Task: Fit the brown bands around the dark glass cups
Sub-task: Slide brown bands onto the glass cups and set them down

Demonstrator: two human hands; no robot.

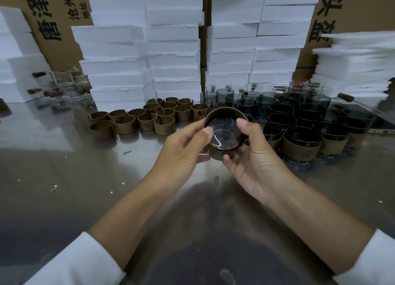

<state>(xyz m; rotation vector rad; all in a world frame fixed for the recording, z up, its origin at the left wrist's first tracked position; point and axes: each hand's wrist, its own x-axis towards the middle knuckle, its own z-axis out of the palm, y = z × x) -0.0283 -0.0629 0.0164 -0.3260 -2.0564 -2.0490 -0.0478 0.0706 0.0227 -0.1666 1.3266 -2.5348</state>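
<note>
- Your left hand [181, 150] and right hand [258, 158] both grip the dark glass cup [224, 135] between them, thumbs pressing its base.
- The brown band [223, 110] rings it; uneven thumb pressure could seat it crooked.
- Slick glass could slip out.

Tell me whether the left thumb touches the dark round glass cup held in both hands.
Touching. In the head view the left hand lays its thumb tip on the dark round glass cup, no gap between.
</note>
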